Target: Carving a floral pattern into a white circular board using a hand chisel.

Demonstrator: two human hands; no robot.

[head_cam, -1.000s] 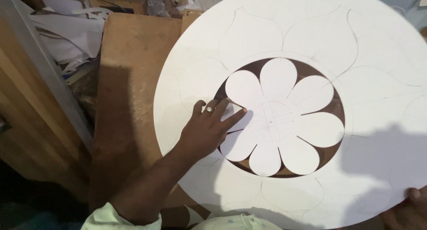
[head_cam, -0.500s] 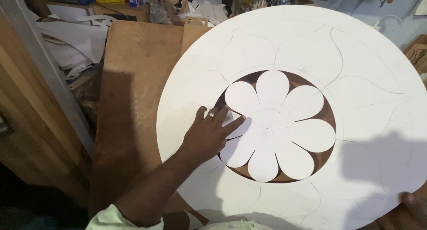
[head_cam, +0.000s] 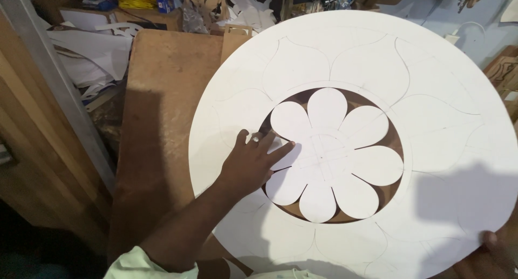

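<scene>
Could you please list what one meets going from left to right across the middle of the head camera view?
Wooden wall panel → grey metal strip → brown board → left hand resting on the white round panel → white flower cutout → right hand at the panel's lower right edge.

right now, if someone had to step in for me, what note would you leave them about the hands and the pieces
Left hand: open and flat, palm on the inner edge of the white round board, fingers reaching onto the left petals of the flower cutout.
Right hand: only the fingertips show, at the lower right rim of the round board; grip cannot be told.
Pieces: the flower cutout sits inside the board's round centre opening, with brown workbench showing in the gaps around it. The board lies on the workbench.
Done: petal outlines are drawn around the board; the flower is cut out.
Left: the outer petals look uncut, only drawn.
</scene>
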